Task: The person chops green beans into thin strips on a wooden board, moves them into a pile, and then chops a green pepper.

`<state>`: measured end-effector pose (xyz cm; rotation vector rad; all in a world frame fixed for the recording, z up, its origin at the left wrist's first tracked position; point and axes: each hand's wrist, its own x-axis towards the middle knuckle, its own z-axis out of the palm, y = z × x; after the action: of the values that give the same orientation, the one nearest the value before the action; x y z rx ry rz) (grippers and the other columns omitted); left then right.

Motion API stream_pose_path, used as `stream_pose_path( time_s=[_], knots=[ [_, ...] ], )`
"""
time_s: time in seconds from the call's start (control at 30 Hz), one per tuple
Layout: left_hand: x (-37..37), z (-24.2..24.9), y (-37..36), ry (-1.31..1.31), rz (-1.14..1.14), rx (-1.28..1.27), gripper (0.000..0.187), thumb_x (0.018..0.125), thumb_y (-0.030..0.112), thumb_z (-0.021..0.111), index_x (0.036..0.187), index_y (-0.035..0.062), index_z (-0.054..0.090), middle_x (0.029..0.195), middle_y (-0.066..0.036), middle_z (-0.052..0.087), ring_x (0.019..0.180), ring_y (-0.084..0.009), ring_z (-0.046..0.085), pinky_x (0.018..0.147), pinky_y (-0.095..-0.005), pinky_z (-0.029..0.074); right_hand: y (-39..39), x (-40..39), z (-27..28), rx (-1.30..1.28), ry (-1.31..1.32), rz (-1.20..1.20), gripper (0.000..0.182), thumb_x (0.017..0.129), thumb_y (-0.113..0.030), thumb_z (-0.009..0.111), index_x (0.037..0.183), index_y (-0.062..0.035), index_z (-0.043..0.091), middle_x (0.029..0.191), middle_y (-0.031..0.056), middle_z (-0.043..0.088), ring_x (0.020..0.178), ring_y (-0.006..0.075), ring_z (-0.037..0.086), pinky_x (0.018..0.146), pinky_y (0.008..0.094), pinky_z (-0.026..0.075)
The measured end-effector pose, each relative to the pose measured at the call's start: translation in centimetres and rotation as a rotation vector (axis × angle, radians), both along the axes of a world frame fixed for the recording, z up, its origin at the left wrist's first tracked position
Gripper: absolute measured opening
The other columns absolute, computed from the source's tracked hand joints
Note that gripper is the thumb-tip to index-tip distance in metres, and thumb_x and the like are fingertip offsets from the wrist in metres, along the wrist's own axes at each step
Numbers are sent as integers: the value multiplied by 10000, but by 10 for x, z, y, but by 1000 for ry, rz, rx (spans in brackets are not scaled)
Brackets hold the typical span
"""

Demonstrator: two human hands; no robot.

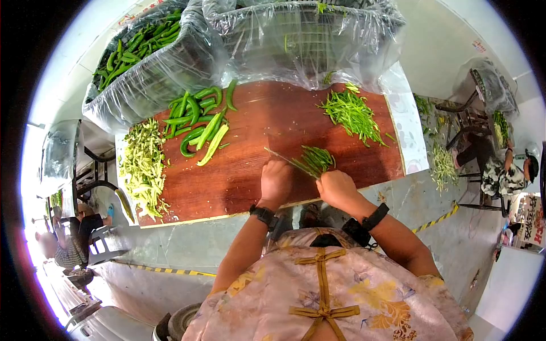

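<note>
My right hand (pixel 336 187) is closed at the front of the reddish-brown board (pixel 250 170), around what looks like the handle of a knife (pixel 287 160). The knife's thin edge slants up and left from that fist, and its handle is hidden. Against it lies a small bunch of shredded green pepper (pixel 317 160). My left hand (pixel 276 181) is closed beside the knife, left of the bunch; whatever it holds, if anything, is hidden. Farther right lies a heap of pepper shreds (pixel 354 115). Whole green peppers (pixel 196 111) and a few split ones (pixel 214 139) lie farther left.
Pale green pepper scraps (pixel 141 170) pile along the board's left edge. A plastic-lined crate of green peppers (pixel 139 48) and a second lined crate (pixel 301 45) stand behind. A person (pixel 506 173) sits at right, another person (pixel 71 244) at left. Yellow-black tape (pixel 165 270) marks the floor.
</note>
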<state>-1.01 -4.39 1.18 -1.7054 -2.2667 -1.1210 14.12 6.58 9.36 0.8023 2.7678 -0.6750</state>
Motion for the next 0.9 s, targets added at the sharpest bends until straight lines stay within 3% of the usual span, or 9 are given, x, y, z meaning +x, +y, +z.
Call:
stream_pose_path(
  time_s=[0.27, 0.47, 0.6, 0.87, 0.9],
  knots=[
    [-1, 1, 0, -45, -44, 34, 93, 654, 1, 594, 736, 39, 574, 845, -89, 579, 801, -291, 535, 701, -382, 436, 3, -25, -14, -117, -19, -7, 320, 830, -229, 552, 677, 43, 620, 667, 251, 589, 650, 429, 587, 601, 503, 474],
    [-1, 3, 2, -50, -58, 45, 146, 662, -21, 605, 799, 30, 608, 893, -113, 609, 823, -304, 565, 733, -390, 455, 8, -38, -32, -93, 170, -123, 338, 838, -262, 547, 693, 34, 622, 680, 246, 586, 661, 429, 579, 622, 514, 458],
    [-1, 4, -1, -37, -63, 45, 156, 691, -25, 601, 836, 30, 619, 905, -124, 614, 832, -320, 572, 741, -396, 461, 8, -11, -23, -2, 188, -150, 333, 839, -271, 552, 695, 22, 617, 664, 241, 580, 646, 425, 574, 608, 505, 456],
    [-2, 19, -4, -37, 23, 180, 101, 776, 10, 568, 861, 31, 617, 928, -153, 598, 865, -345, 555, 768, -408, 460, 3, 92, -8, 80, 227, -76, 310, 819, -330, 588, 916, -36, 583, 632, 178, 579, 605, 365, 583, 549, 456, 455],
    [-8, -5, -10, -62, 112, 185, 107, 774, 17, 571, 869, 35, 617, 956, -146, 595, 880, -339, 551, 776, -412, 454, 1, 102, -12, 72, 216, -61, 335, 802, -353, 612, 937, -48, 581, 640, 167, 581, 601, 356, 584, 543, 446, 457]
  ],
)
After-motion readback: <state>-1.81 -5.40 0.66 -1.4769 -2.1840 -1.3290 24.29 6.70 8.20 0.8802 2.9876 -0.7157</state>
